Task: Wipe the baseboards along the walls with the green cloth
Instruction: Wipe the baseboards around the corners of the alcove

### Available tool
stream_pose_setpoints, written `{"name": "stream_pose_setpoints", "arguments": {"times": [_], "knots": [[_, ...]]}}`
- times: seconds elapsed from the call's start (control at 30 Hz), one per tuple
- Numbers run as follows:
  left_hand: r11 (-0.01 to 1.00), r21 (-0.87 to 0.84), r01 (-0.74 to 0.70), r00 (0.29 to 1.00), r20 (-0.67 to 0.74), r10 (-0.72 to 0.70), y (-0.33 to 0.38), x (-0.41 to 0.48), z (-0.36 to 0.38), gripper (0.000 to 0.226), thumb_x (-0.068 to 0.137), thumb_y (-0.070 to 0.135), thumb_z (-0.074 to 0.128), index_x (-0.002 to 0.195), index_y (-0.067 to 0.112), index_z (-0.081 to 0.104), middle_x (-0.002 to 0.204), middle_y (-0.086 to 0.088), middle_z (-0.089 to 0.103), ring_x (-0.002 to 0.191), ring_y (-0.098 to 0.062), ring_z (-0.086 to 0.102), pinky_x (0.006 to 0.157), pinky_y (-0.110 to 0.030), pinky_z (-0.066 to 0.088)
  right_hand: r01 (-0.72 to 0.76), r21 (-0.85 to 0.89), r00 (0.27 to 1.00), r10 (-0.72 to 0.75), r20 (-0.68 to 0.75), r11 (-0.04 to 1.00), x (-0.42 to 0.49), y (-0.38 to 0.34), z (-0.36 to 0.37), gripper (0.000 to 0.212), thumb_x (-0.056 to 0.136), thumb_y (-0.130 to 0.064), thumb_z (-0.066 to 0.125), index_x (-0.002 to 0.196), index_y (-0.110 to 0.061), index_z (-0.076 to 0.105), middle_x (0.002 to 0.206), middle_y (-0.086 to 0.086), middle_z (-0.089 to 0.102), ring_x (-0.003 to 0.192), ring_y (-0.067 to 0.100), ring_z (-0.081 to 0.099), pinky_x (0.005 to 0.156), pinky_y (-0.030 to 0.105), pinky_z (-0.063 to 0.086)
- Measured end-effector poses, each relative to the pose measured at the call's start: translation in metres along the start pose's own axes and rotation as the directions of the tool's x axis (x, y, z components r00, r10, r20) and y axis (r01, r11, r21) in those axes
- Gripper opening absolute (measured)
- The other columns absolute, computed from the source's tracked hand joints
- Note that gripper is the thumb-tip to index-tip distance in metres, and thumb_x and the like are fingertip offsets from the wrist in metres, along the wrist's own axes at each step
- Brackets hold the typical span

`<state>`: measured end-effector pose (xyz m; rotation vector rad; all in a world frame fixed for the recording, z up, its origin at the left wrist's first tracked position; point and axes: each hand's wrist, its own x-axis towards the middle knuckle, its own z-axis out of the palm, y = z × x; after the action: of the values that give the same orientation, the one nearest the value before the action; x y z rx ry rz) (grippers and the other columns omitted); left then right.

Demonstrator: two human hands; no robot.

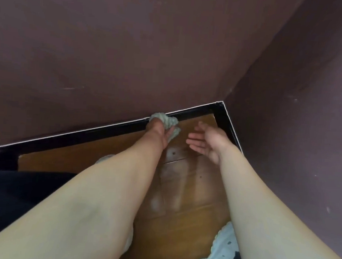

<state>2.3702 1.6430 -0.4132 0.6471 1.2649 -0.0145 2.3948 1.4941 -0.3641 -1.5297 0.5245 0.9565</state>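
Corner of two dark purple walls (131, 46), wooden floor (180, 220). Black baseboard (75, 137): green cloth (166, 122), bunched in left hand (158, 131), pressed against it. Right hand (207, 141) beside, fingers spread, empty. Cloth likely soft, light; gather by folds.

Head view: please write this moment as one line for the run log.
left hand: grips green cloth against baseboard | right hand: open, empty, above wood floor near corner
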Motion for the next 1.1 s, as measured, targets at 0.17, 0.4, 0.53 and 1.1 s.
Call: {"name": "stream_pose_setpoints", "arguments": {"times": [0.17,0.4,0.53,1.1], "knots": [[1.0,-0.025,-0.012,0.995,0.095,0.014,-0.001,-0.001,0.026,0.048,0.101,0.006,0.024,0.071,-0.006,0.059,0.054,-0.015,0.067,0.078,-0.035,0.064,0.062,-0.03,0.056,0.004,0.108,0.997,0.004,-0.073,0.994,0.007,-0.01,-0.01,0.039,0.107,-0.037,0.034,0.123,-0.008,0.054,0.108,0.016,0.067,0.099,0.031,0.068,0.091,0.04,0.054],[0.994,0.033,-0.103,0.994,0.043,0.101,-0.012,0.001,0.055,0.036,0.085,-0.005,0.027,0.07,0.001,0.059,0.066,-0.02,0.066,0.057,-0.03,0.061,0.055,-0.03,0.055,-0.021,0.135,0.996,0.033,-0.088,0.991,0.016,-0.006,-0.015,0.037,0.106,-0.04,0.036,0.117,-0.01,0.055,0.099,0.012,0.069,0.087,0.026,0.07,0.079,0.036,0.057],[0.976,0.12,-0.18,0.976,-0.102,0.192,-0.014,0.022,0.052,0.028,0.083,-0.001,0.035,0.062,0.005,0.052,0.078,-0.031,0.066,0.05,-0.033,0.058,0.051,-0.039,0.055,-0.025,0.158,0.99,0.047,-0.134,0.987,0.019,-0.006,-0.025,0.037,0.106,-0.039,0.037,0.12,-0.01,0.055,0.104,0.013,0.069,0.089,0.027,0.071,0.082,0.037,0.057],[0.982,0.167,-0.091,0.992,0.106,0.073,-0.024,0.007,0.074,0.036,0.105,0.012,0.029,0.1,0.005,0.064,0.086,-0.015,0.074,0.075,-0.026,0.068,0.062,-0.028,0.058,-0.073,0.026,0.979,0.076,-0.187,0.997,0.02,0.001,-0.04,0.036,0.105,-0.038,0.038,0.119,-0.011,0.058,0.099,0.01,0.068,0.082,0.024,0.068,0.078,0.036,0.054]]}}
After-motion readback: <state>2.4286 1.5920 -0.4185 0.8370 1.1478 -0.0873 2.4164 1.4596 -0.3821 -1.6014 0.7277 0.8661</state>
